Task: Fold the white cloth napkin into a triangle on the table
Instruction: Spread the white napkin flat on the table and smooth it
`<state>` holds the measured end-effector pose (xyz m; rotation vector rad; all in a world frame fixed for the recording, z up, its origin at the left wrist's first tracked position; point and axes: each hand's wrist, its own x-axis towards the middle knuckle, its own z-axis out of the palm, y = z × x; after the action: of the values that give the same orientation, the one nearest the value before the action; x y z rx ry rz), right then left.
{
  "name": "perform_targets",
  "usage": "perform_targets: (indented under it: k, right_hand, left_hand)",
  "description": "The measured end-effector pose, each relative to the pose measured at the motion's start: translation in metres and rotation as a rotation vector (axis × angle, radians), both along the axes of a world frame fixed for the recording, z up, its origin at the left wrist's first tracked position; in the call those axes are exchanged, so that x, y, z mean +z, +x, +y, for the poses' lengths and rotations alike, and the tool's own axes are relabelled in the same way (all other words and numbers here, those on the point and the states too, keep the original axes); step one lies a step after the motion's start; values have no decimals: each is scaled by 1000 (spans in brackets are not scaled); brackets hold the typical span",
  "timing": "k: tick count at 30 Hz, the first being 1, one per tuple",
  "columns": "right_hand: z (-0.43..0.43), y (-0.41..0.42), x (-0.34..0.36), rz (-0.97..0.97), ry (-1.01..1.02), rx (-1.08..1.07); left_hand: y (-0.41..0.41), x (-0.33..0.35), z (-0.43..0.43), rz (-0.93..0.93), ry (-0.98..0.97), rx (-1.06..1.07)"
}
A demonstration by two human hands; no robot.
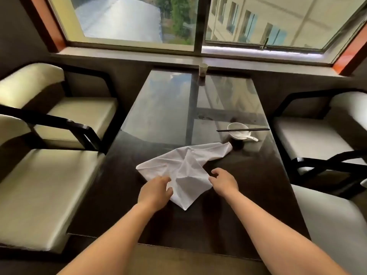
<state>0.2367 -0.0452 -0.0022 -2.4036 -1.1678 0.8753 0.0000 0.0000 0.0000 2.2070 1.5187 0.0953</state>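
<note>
A white napkin (184, 171) lies crumpled and partly bunched on the near half of the dark, glossy desk (228, 215). One corner points toward the person, and a twisted tail stretches away to the right, toward a white bowl (237, 132).

The left hand (156, 188) sits on the napkin's near left edge. Its fingers are curled over the cloth and the thumb lies on top, gripping a fold. The right hand (224, 179) is at the napkin's right edge with its fingers loosely bent and the thumb tip at the cloth's corner. I cannot tell whether it actually pinches the cloth.

A pair of black chopsticks (243, 129) rests across the bowl's rim, and a white spoon (252, 138) pokes out on its right side. A paper cup (203, 69) stands at the far end of the desk, below the window (139, 20). Cream-cushioned chairs (45, 191) with dark frames flank the desk on both sides.
</note>
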Motion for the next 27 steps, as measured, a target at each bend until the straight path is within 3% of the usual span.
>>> perform_targets:
  k: [5,10,19,27]
  right_hand:
    - [-1,-1,-20,174,-26,-205]
    - [-2,-4,-38,393,107,-429]
    - [-25,1,-33,400,427,-570]
    - [-94,14,-29,382,507,-630]
  left_hand:
    - [8,-25,-1,93,-172,-72]
    - [20,-43,6,166,-154,-72]
    - [30,-54,0,242,-16,-2]
    - [42,-61,0,300,33,114]
